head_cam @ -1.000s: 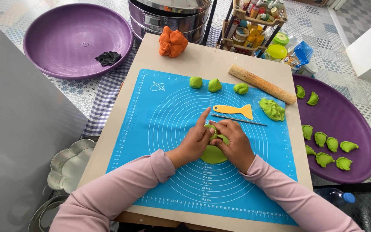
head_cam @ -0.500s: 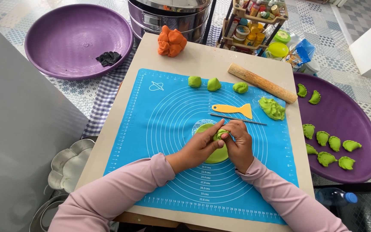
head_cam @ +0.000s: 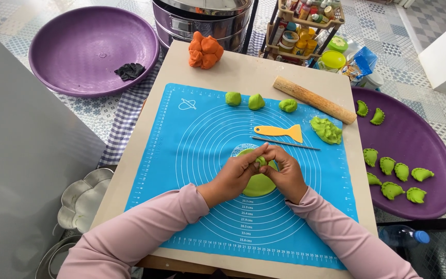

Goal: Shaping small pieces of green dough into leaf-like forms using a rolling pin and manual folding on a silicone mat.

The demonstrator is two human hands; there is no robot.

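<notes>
Both hands meet over the middle of a blue rolling mat [head_cam: 192, 155]. My left hand [head_cam: 236, 175] and my right hand [head_cam: 285, 175] pinch a small green dough piece [head_cam: 260, 161] between their fingertips. Under them lies a flat round green dough disc [head_cam: 256, 186], partly hidden by the hands. Just beyond the hands lie a thin metal stick [head_cam: 285, 143] and an orange fish-shaped scraper [head_cam: 280, 131]. Three small green dough balls [head_cam: 256, 102] sit in a row at the mat's far side, and a bigger green lump [head_cam: 326, 129] lies to the right.
A wooden rolling pin [head_cam: 313, 99] and an orange dough lump [head_cam: 205, 50] lie at the table's far end. A purple tray [head_cam: 429, 144] on the right holds several green dumplings. A purple basin [head_cam: 91, 46] with a black lump stands far left. Metal moulds [head_cam: 83, 199] lie lower left.
The hands have drawn together and lifted slightly. The small green piece now sits pinched between both sets of fingertips above the disc, more of which shows.
</notes>
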